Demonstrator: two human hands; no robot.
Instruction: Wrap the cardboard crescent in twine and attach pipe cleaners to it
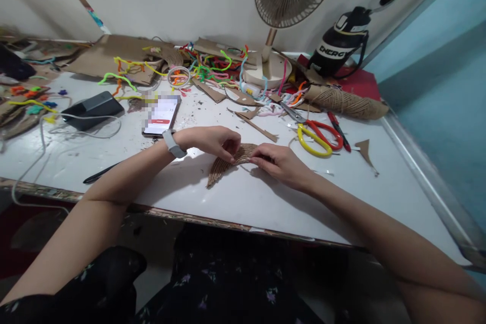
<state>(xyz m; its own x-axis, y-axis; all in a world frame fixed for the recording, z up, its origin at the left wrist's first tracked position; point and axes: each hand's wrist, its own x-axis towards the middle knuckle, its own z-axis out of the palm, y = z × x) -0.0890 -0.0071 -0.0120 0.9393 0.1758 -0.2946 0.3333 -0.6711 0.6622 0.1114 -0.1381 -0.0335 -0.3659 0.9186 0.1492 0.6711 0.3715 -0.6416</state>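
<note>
A curved brown piece covered in rows of twine (217,170) lies on the white table, its pointed end toward the front left. My left hand (218,143), with a pale watch on the wrist, pinches the piece's inner edge from above. At the right end of the piece, my right hand (275,162) is closed on its edge with thumb and finger together. Fingers cover part of the upper curve. Whether a loose strand runs between the fingertips is too small to tell.
Scissors (314,139) with yellow and red handles and a red pen (339,131) lie to the right. Behind are a roll of twine (345,102), a fan (271,68), a black bottle (337,45), cardboard scraps and pipe cleaners. A phone (161,115) and black power bank (93,110) lie left.
</note>
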